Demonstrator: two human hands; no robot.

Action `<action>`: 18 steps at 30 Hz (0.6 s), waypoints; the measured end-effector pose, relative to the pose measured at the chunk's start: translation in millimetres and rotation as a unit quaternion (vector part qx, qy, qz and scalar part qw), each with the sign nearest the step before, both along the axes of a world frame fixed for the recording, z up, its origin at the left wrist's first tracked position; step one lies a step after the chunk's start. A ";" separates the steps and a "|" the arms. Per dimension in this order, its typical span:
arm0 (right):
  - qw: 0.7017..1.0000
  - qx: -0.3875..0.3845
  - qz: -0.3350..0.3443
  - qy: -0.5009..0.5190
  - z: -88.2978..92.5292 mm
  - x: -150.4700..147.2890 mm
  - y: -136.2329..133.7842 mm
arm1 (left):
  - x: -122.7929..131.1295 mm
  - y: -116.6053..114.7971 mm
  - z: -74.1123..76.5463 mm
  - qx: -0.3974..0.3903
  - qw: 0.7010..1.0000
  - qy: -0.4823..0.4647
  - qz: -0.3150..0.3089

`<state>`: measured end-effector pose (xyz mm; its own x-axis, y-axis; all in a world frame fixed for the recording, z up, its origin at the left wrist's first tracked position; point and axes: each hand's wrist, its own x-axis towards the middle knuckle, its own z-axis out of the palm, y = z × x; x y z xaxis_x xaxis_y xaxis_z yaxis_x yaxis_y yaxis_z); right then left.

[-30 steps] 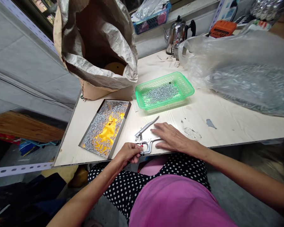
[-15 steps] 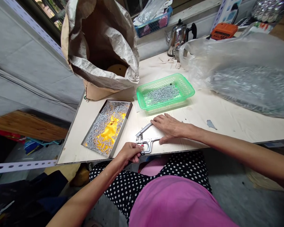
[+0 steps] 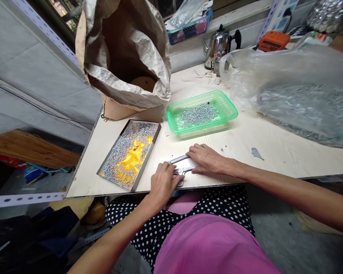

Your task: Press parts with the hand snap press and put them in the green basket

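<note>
Silver hand-press pliers (image 3: 178, 159) lie on the table by its front edge, their two long handles spread apart and pointing right. My right hand (image 3: 204, 160) is curled around the handle ends, fingers on the upper one and thumb by the lower. Over the head of the pliers my left hand (image 3: 165, 180) is closed, covering the jaw; any small part between its fingers is hidden. To the left is a shallow tray (image 3: 145, 165) of small silver metal pieces on a yellow bottom. Behind the pliers stands a green plastic basket (image 3: 174, 127) with more such pieces.
A large open paper sack (image 3: 114, 108) stands at the back left. On the right sprawls a clear plastic bag (image 3: 303, 102) of metal pieces. A steel kettle (image 3: 221, 45) and an orange box (image 3: 273, 41) are at the back. A grey scrap (image 3: 256, 153) lies right of my hand.
My left hand has moved up and slightly right, from pinching below the jaw to covering the head of the pliers. My right hand stays on the handles, shifted slightly.
</note>
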<state>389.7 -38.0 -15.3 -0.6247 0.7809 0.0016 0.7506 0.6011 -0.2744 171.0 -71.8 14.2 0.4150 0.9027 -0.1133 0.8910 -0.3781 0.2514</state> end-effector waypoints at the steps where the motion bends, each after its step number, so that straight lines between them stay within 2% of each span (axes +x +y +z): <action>1: 1.000 0.002 -0.003 0.002 -1.2 -0.1 -0.9 | 7.0 3.3 -2.8 0.016 0.999 0.013 -0.042; 4: 1.000 0.011 -0.008 0.002 -4.7 1.3 -2.6 | 23.4 19.0 -13.1 0.025 0.991 0.041 -0.122; 9: 0.999 -0.007 -0.031 -0.013 3.9 5.1 -8.3 | 28.1 41.2 -20.3 0.009 0.982 0.055 -0.179; 13: 0.998 -0.018 -0.038 -0.041 10.0 1.1 -11.8 | 26.8 42.8 -23.5 0.007 0.985 0.025 -0.172; 18: 0.999 -0.018 -0.033 -0.030 -3.3 -4.5 -6.6 | 29.3 42.8 -30.1 0.013 0.987 -0.006 -0.161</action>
